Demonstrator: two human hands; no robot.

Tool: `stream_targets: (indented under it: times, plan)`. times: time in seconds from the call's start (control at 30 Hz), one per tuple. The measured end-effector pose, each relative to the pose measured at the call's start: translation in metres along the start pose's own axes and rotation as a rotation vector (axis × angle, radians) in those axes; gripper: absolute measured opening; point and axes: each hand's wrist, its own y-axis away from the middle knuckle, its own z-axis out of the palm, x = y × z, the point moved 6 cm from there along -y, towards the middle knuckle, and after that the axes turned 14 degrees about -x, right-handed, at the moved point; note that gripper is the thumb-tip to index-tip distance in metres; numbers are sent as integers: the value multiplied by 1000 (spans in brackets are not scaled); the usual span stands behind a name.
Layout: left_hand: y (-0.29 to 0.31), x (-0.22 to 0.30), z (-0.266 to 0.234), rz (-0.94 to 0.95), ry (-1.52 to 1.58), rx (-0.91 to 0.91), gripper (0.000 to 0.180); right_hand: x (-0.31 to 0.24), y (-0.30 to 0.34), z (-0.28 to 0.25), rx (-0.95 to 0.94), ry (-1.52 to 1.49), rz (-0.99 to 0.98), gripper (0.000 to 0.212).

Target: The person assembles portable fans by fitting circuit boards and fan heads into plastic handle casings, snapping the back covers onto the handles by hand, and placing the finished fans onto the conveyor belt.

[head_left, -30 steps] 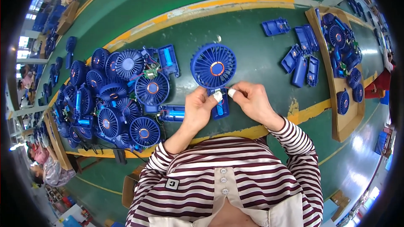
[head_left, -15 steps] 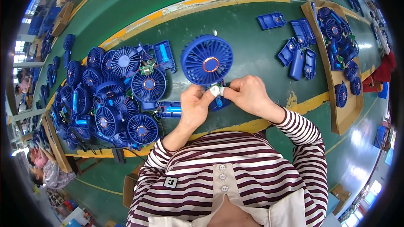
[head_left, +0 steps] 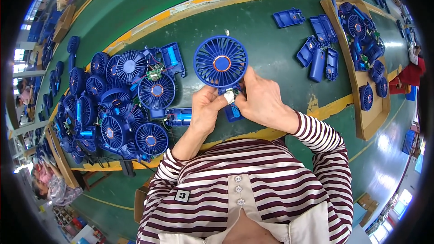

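A blue handheld fan (head_left: pixel 221 61) with a round slatted grille and a copper-coloured ring faces up in front of me. Its handle is opened up, showing a bit of circuit board and a bright blue battery cell (head_left: pixel 234 111). My left hand (head_left: pixel 206 108) pinches the neck of the fan from the left; its thumb wears a white covering (head_left: pixel 229 97). From the right, my right hand (head_left: pixel 262 99) closes round the neck, its fingers running up behind the grille's lower right edge. Both hands partly hide the neck.
Left of me lies a heap of blue fans (head_left: pixel 113 104) with bare boards, wires and battery cells. Several blue handle shells (head_left: pixel 317 65) lie to the right. Beyond them stands a cardboard tray (head_left: pixel 377 119) holding more fans. The green table (head_left: pixel 266 49) has yellow edge strips.
The fan's head has tilted to face up more squarely. My right hand has moved from pinching at the neck to wrapping up behind the grille; my left hand stays at the neck.
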Motion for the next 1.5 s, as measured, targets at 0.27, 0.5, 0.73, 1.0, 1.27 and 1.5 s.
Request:
stream_targets:
  times: [0.27, 0.5, 0.73, 1.0, 1.27, 1.5]
  plan:
    - [-8, -10, -3, -156, 173, 86, 22, 17, -9, 8, -58, -253, 18, 49]
    - [-13, -17, -12, -192, 421, 164, 23, -7, 12, 2, 273, 9, -296, 39]
    - [-12, -25, -11, -159, 477, 195, 20, -25, 11, 23, 347, 232, -376, 39]
    - [-10, -25, -8, -110, 493, 233, 23, -22, 10, 35, 449, 247, -368, 20]
    - [-8, -11, -6, 5, 352, 231, 25, -8, 17, 32, 491, 131, -335, 21]
    - [-8, -5, -7, 51, 224, 238, 31, 4, 9, 22, 466, -98, -85, 51]
